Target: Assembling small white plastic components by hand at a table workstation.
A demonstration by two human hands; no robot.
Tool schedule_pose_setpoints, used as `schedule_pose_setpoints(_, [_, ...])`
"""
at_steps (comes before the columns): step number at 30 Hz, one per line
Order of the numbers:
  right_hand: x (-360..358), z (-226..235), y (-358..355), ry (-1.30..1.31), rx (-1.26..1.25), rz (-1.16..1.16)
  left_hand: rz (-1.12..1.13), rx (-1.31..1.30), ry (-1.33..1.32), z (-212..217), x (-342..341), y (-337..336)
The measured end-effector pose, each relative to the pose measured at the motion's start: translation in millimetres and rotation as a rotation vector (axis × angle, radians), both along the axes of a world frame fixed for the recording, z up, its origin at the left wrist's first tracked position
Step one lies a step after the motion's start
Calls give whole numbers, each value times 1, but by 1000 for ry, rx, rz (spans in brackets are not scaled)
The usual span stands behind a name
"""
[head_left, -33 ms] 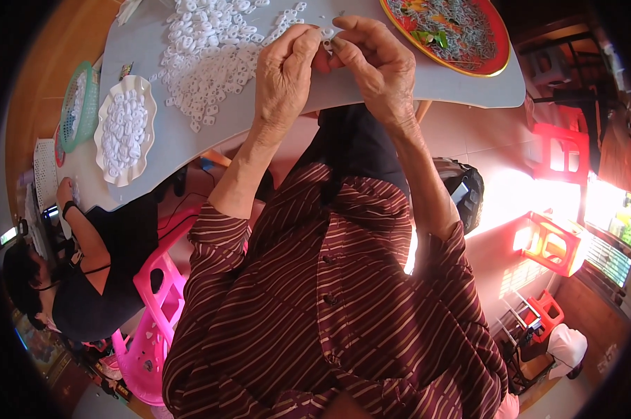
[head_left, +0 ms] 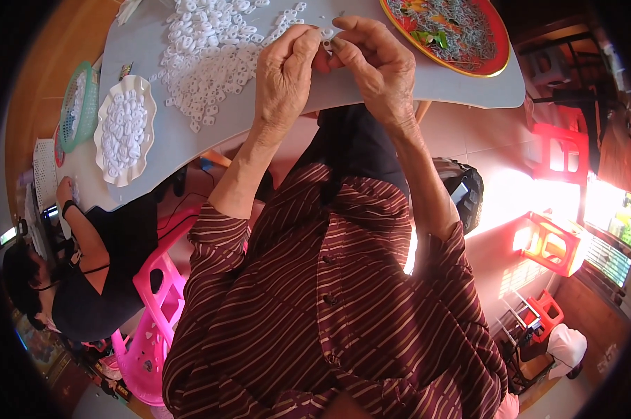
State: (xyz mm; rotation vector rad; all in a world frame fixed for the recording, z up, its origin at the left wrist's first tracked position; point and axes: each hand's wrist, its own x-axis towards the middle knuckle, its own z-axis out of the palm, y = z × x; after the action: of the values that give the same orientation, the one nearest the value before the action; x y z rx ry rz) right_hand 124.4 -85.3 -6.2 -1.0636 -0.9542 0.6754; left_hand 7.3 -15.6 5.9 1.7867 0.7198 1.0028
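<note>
At the near edge of the grey table, my left hand (head_left: 285,77) and my right hand (head_left: 380,70) meet with fingertips almost together. A small white plastic piece (head_left: 327,35) shows between them, pinched from both sides; its exact form is partly covered by the fingers. My right forefinger arches above it while the thumb presses from below. Left of my hands, a heap of similar small white pieces (head_left: 210,70) spreads over the table. Beyond my right hand stands a round red tray (head_left: 500,38) with a yellow rim, holding many thin grey metal bits.
A scalloped white dish (head_left: 148,143) of white pieces sits on the grey table (head_left: 165,153) at left, beside a green basket (head_left: 90,112). Another person (head_left: 92,279) in black sits at the left near a pink chair (head_left: 165,293). Red stools (head_left: 560,150) stand at right.
</note>
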Motion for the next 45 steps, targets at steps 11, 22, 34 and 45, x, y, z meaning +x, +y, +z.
schedule_pose_setpoints(11, [1,-4,2,-15,-22,7,-18,105,70,-4,-2,3])
schedule_pose_setpoints(22, [1,-7,2,-249,-47,23,-57,107,72,-9,-5,7])
schedule_pose_setpoints(34, [2,-7,0,-256,-41,67,-113,187,101,-11,-6,10])
schedule_pose_setpoints(45, [1,-4,-3,-385,-53,10,-122,284,94,-14,-5,12])
